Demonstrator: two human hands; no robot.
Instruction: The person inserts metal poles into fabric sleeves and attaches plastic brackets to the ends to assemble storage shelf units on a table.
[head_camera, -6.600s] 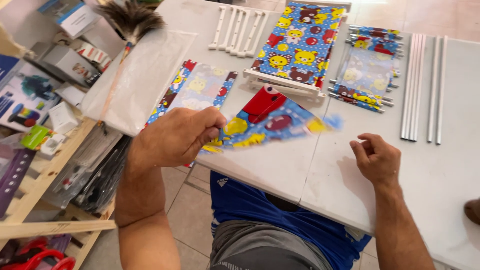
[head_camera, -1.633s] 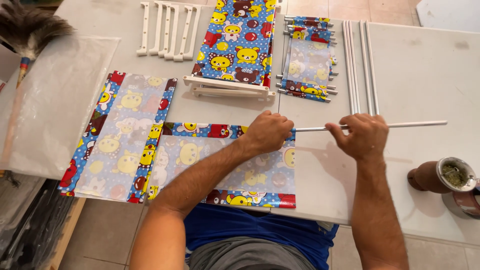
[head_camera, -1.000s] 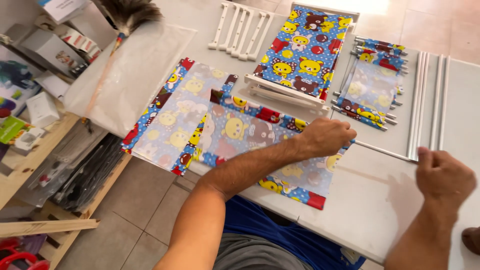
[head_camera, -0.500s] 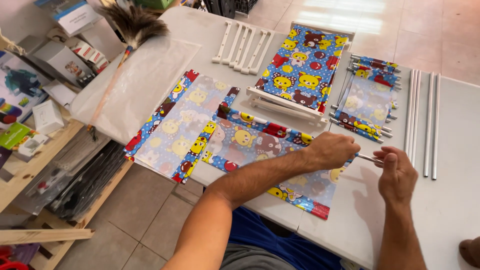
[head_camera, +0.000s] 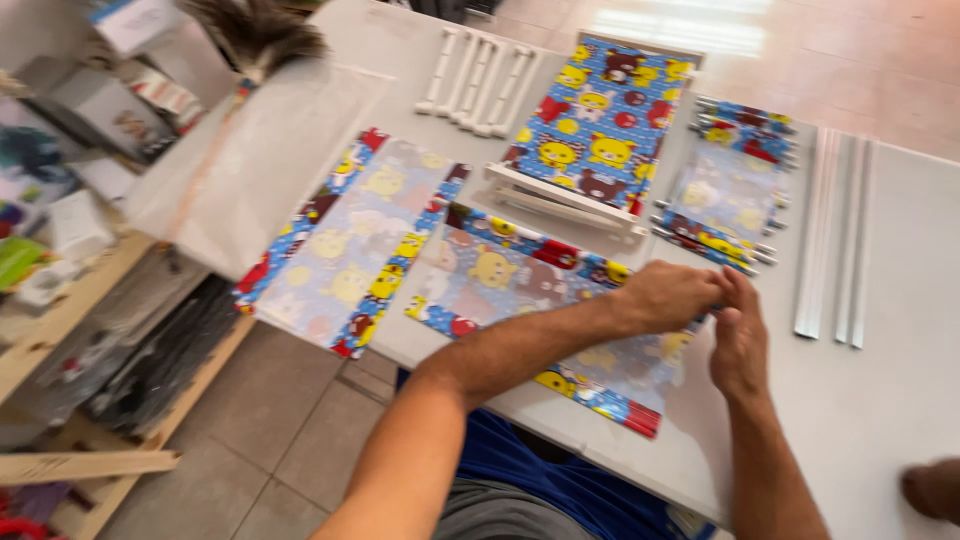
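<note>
Both hands, left hand (head_camera: 668, 297) and right hand (head_camera: 738, 338), fingers pinched on the cartoon-print sheet (head_camera: 520, 285) edge.

Under the fingers lies 1 printed fabric panel (head_camera: 520, 290), and 1 more fabric panel (head_camera: 345, 240) lies well to the left of them. Beyond the fingers stands 1 cloth-covered frame (head_camera: 595, 130), and up and to their right is 1 small bundle of printed fabric with rods (head_camera: 730, 185). To the right of the fingers lie 3 long white bars (head_camera: 835, 235). Far beyond them sits 1 group of short white slats (head_camera: 480, 80); their exact count is blurred. 1 feather duster (head_camera: 255, 30) lies at the far left, and 2 hands (head_camera: 700, 310) meet.
</note>
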